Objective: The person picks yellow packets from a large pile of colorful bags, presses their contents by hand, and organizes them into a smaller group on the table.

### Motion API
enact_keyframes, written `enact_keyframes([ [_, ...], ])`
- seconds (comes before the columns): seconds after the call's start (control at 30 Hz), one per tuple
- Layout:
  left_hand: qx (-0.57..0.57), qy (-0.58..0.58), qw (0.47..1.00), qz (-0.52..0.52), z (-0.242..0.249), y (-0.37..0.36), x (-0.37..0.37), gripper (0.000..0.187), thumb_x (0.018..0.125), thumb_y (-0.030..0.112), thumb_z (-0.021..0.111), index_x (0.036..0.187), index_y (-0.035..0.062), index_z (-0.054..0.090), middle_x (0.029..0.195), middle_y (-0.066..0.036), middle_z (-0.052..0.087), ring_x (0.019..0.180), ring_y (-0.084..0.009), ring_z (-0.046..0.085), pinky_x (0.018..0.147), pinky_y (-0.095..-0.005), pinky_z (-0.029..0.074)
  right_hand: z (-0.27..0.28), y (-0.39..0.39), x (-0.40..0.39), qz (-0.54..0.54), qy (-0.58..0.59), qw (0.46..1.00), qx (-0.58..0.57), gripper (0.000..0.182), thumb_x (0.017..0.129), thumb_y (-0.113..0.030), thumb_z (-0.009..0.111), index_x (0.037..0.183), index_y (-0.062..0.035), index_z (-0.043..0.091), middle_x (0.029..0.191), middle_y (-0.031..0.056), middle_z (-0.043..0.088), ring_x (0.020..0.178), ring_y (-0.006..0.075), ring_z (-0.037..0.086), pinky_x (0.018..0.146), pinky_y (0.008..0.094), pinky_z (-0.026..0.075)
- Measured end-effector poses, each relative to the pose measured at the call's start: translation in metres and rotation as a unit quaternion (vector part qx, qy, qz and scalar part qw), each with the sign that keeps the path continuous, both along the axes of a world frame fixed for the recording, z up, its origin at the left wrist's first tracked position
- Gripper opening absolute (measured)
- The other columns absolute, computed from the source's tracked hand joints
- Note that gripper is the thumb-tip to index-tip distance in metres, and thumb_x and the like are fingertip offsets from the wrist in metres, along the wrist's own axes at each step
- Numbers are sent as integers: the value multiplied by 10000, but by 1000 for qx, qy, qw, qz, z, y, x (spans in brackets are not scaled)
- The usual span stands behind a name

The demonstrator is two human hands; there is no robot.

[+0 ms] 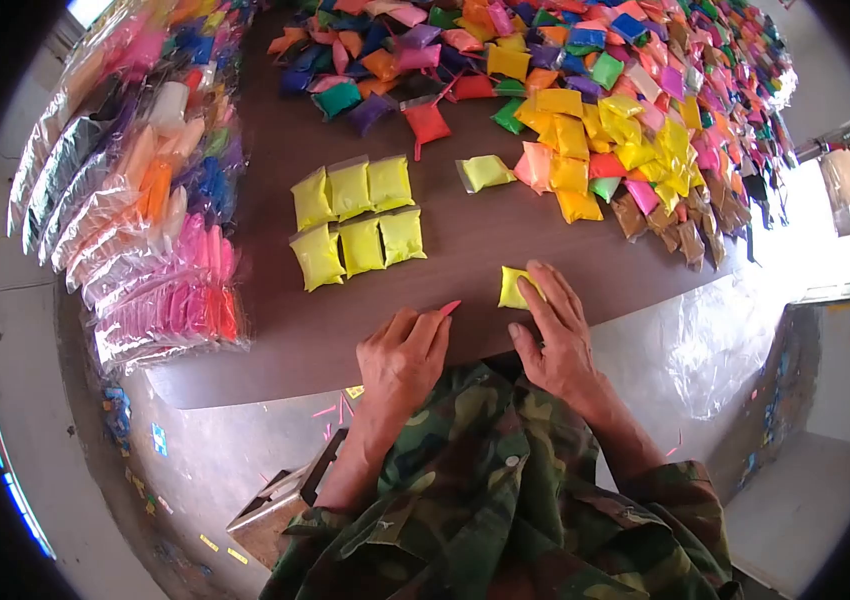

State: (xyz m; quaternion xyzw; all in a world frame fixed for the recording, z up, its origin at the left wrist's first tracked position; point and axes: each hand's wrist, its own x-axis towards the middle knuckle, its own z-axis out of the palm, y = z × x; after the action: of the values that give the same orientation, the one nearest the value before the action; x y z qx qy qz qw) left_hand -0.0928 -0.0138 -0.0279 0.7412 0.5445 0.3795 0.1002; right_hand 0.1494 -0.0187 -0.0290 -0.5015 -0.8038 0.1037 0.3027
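Note:
My left hand (405, 352) is closed in a pinch on a small pink strip (451, 307) near the table's front edge. To its right, my right hand (557, 335) has its fingers spread, with fingertips touching a small yellow packet (513, 288) on the brown table (275, 330). Beyond my left hand, several pale yellow packets (349, 190) lie side by side in two rows. Another pale yellow packet (488, 172) lies apart from them, beside the coloured pile.
A large heap of multicoloured packets (570, 140) covers the back and right of the table. Clear bags of coloured packets (160, 240) are stacked along the left side. Below the front edge stands a box-like object (280, 510) on the floor.

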Motion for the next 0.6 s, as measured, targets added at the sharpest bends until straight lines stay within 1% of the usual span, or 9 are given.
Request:
enact_keyframes([
  [0.1,-8,30,1000,4,1,-4,-1,185,808,113,866,951,104,750,895,-59,694,770,-277,693,661,-405,564,8,0,2,-79,-2,997,7,582,869,-82,761,1416,18,589,1557,211,499,1438,422,472,1174,516,390],
  [0.13,1,38,999,1,3,-3,-2,199,801,119,871,959,101,752,923,-63,697,802,-281,693,684,-412,565,7,1,5,-101,-23,995,11,557,846,-117,806,1360,5,628,1518,191,536,1402,403,510,1154,507,406],
  [0.2,21,55,998,-6,6,-1,-3,229,786,131,882,974,94,757,979,-71,703,866,-288,692,730,-427,568,1,2,13,-105,-18,994,15,541,833,-136,831,1324,-1,651,1475,166,572,1375,379,536,1143,503,414],
  [0.33,17,48,998,-33,16,3,1,265,778,137,887,1002,71,761,1052,-88,716,921,-312,688,775,-431,575,-1,4,19,-89,-18,995,26,504,808,-150,867,1257,-9,688,1389,124,633,1322,334,581,1120,502,431],
  [0.5,-7,10,996,-84,25,13,25,278,783,132,883,1023,61,762,1099,-95,727,952,-323,697,817,-433,588,0,4,19,-90,7,995,30,457,792,-111,870,1207,-14,706,1352,124,654,1286,335,610,1103,506,451],
  [0.6,-9,20,993,-116,24,22,40,306,785,134,878,1057,58,758,1124,-97,723,986,-328,699,852,-436,591,-4,4,20,-96,26,994,37,442,786,-102,871,1189,-21,708,1328,123,666,1273,341,620,1103,509,456],
])
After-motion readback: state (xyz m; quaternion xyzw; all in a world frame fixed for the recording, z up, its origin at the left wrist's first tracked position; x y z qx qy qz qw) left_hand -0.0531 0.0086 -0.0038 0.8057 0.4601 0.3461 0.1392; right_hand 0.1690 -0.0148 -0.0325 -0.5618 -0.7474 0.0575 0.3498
